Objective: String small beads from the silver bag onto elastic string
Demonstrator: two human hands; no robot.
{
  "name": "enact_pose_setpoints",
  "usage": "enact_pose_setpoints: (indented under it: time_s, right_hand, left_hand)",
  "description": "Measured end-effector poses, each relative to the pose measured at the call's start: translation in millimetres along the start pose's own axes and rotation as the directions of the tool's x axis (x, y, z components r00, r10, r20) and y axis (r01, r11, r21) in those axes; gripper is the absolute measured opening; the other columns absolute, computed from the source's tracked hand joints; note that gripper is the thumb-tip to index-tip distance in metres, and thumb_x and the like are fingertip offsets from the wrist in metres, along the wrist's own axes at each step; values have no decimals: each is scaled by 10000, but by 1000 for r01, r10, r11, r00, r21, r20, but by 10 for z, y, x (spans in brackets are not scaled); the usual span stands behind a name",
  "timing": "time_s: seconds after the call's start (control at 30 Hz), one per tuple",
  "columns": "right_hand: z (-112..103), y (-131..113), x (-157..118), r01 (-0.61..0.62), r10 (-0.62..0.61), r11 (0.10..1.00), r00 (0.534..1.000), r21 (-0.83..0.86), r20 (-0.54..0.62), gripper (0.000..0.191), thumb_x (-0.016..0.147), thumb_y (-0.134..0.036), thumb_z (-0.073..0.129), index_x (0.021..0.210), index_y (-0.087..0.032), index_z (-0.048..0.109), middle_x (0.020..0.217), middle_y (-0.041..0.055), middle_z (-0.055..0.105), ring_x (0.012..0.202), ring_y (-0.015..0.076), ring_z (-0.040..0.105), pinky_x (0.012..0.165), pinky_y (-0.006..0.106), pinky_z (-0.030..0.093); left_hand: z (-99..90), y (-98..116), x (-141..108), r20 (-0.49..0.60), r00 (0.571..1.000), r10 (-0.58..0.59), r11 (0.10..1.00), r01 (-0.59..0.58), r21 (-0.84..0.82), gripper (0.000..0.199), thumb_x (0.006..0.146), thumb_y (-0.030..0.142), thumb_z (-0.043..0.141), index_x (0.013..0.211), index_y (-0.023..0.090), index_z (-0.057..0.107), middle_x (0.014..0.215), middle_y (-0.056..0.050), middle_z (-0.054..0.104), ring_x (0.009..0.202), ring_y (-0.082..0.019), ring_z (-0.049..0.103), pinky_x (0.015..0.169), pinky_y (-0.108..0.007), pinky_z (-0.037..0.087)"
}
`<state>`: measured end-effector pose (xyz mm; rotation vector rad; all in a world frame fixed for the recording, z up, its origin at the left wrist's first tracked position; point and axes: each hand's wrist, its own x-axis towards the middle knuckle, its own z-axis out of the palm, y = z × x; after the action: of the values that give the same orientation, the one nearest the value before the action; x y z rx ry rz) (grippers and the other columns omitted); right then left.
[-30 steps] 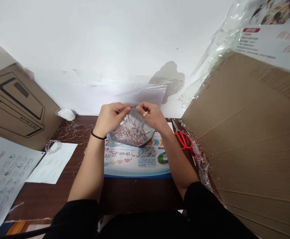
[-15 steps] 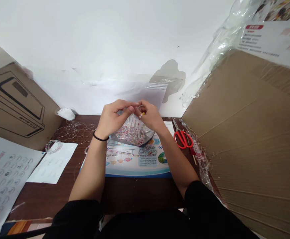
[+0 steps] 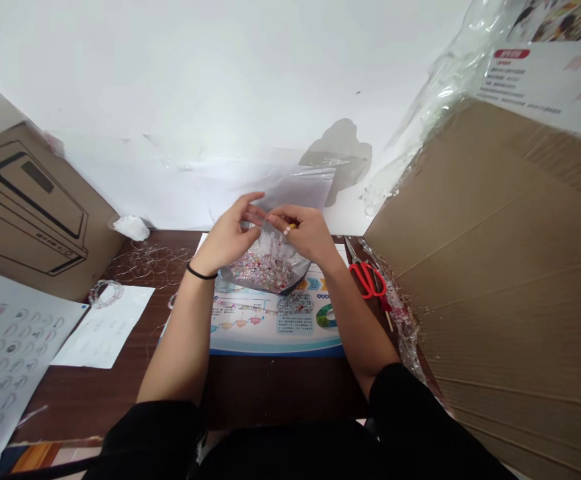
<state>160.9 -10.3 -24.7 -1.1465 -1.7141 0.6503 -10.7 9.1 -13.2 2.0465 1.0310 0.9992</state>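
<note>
Translucent plastic bag of small pinkish beads [image 3: 263, 268] lies on white-blue printed paper [image 3: 275, 341]. Your left hand [image 3: 231, 233] has just opened; only your right hand [image 3: 304, 233] pinches now, on what I cannot tell.

The bag [image 3: 299, 268] is thin, crinkly plastic, pretty shiny, and the beads [image 3: 260, 268] in it look glossy too, plastic or glass, hard to tell which. Scissors [image 3: 361, 264] have bare metal blades and smooth, kinda glossy red plastic handles. Tabletop [image 3: 270, 387]'s dark wood-look with a soft sheen, and the printed sheet [image 3: 250, 343] on it is smooth paper. Big cardboard panel [image 3: 510, 253] is matt brown with ridged creases, while the plastic film [image 3: 445, 87] by its top is super wrinkly and glossy. Sleeve [image 3: 410, 407]'s plain matt black cloth.
</note>
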Motion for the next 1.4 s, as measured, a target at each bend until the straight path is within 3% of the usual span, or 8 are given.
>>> enact_pose_setpoints:
  time_s: [0.13,0.23,0.33,0.6,0.8,0.9,1.17,1.4]
  right_hand:
    - [-3,-43,-10,10,-8,999,999,44,-37,232,842,-351,555,892,-196,720,799,11,676,724,131,558,689,277,429]
    - [-3,-64,-16,17,-12,998,997,64,-80,233,838,-350,562,892,-199,731,843,19,701,749,135,584,713,286,452]
    - [4,-60,-14,3,4,998,994,66,-113,222,831,-340,579,892,-200,740,849,25,715,739,135,595,700,288,468]
    - [2,-56,5,24,-11,997,985,74,-172,201,836,-329,598,874,-194,742,869,33,721,764,141,621,711,289,487]
    - [-27,-41,2,30,-16,997,981,71,-192,251,859,-365,569,916,-181,731,805,25,694,700,126,588,637,265,446]
    - [-8,8,20,47,-42,999,988,27,-146,246,850,-354,575,885,-167,732,764,19,681,670,117,557,628,255,422]
    - [5,15,37,-15,10,999,985,-30,-170,249,837,-347,573,866,-153,726,650,-1,598,580,100,453,569,245,354]
    - [67,41,36,-34,34,999,999,-9,-28,253,817,-338,597,932,-148,719,593,-28,525,547,88,416,567,247,332]
  left_hand:
    - [50,-77,17,109,992,-69,996,62,63,242,788,266,588,989,152,657,985,-75,685,906,-184,629,761,-302,506]
    - [77,-89,7,153,986,-64,993,47,108,176,795,311,597,837,156,671,865,-50,698,827,-168,633,734,-292,509]
    - [101,-73,3,219,975,-26,990,-4,138,153,788,300,609,832,170,679,826,-30,702,771,-149,636,705,-272,509]
    - [158,-195,41,184,983,-1,971,-42,234,166,807,307,606,790,184,716,773,-12,716,706,-142,629,674,-265,494]
    - [145,-206,52,70,997,36,971,-52,233,186,809,316,608,835,200,750,890,-27,730,793,-164,648,708,-275,506]
    - [139,-126,43,-64,996,66,975,-51,216,207,817,323,604,873,202,763,939,-39,725,797,-157,648,720,-269,505]
    - [88,22,9,-365,926,96,954,19,299,204,821,310,614,895,208,775,764,-25,707,642,-118,582,627,-240,452]
    - [99,88,-12,-360,930,78,986,-17,169,213,842,312,604,933,195,757,844,-29,735,656,-109,603,626,-221,476]
